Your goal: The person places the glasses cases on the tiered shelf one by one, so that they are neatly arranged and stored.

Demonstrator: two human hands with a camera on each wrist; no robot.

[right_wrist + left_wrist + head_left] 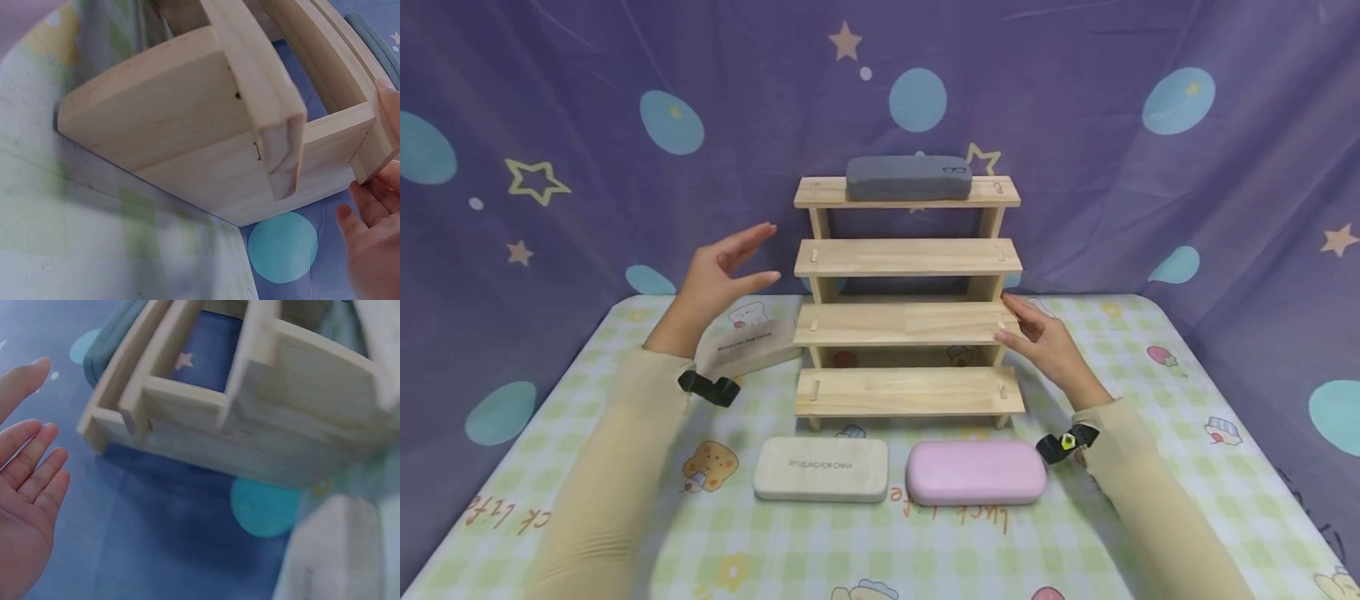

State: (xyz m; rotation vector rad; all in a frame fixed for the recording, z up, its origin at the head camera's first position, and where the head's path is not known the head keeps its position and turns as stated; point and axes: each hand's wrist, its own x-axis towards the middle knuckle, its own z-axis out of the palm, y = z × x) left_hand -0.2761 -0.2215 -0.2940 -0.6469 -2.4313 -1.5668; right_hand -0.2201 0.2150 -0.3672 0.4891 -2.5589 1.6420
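Observation:
A four-tier wooden display stand (907, 323) stands on the table, a grey-blue glasses case (908, 179) lying on its top shelf. My right hand (1047, 340) grips the right end of a shelf, thumb in front and fingers behind; the right wrist view shows the fingers (369, 206) at the plank's end. To the left of the stand, my left hand (718, 271) is raised in the air, fingers extended and thumb apart, touching nothing. Its palm (25, 531) is bare in the left wrist view.
In front of the stand lie a cream glasses case (822, 479) with printed lettering and a pink glasses case (976, 473). Another printed case (748, 348) lies left of the stand, below my left hand. A purple patterned curtain (775, 100) hangs behind the checked tablecloth (715, 550).

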